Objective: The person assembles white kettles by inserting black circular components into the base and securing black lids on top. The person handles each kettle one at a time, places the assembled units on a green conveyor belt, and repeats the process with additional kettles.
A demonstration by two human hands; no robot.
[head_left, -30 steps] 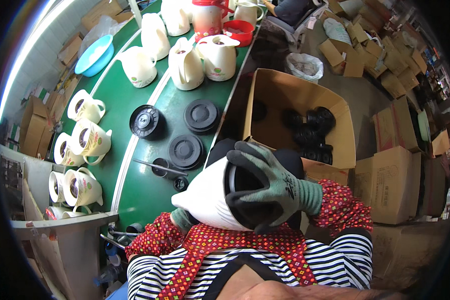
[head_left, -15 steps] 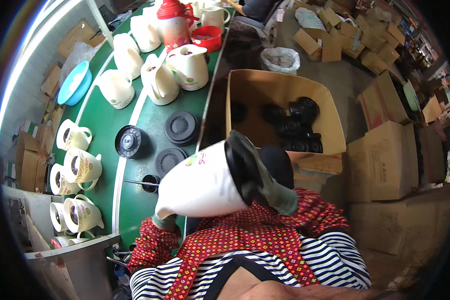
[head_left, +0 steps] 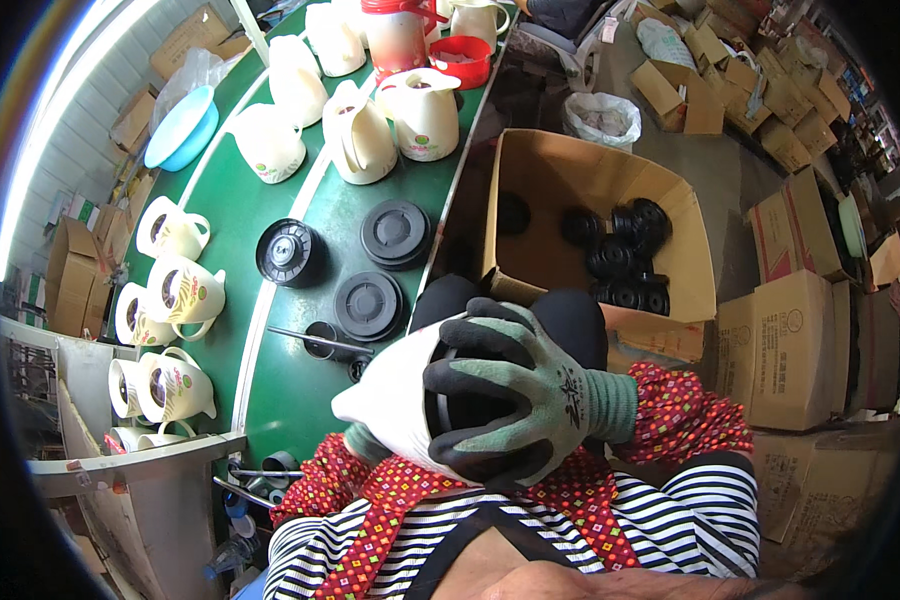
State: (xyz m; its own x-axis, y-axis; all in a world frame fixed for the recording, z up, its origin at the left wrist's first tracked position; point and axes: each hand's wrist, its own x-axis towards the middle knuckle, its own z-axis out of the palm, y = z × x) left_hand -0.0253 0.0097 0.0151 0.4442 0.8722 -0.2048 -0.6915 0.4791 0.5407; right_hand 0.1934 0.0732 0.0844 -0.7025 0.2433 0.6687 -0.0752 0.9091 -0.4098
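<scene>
A white jug (head_left: pixel 395 385) lies tilted in front of my body, its spout toward the left and its bottom end toward the right. My right hand (head_left: pixel 520 395), in a green and black work glove, spreads its bent fingers over the black part at that bottom end and grips it. Only the green cuff area of my left hand (head_left: pixel 366 443) shows under the jug's spout side; it holds the jug from below, its fingers hidden. Just beyond, on the green table, are black round parts (head_left: pixel 368 305), a ribbed black base (head_left: pixel 288 252) and a small black cup (head_left: pixel 322 340) beside a thin rod.
Several cream jugs (head_left: pixel 358 135) stand along the green table (head_left: pixel 225 210), others (head_left: pixel 175 385) at its left. A red bowl (head_left: pixel 460 62) and blue basin (head_left: pixel 182 130) are farther back. An open carton (head_left: pixel 530 165) of black parts is at the right, before stacked cartons (head_left: pixel 790 350).
The jug has come lower and closer to my body. My right hand has turned so its back faces up, over the jug's bottom end. The whole view has shifted slightly.
</scene>
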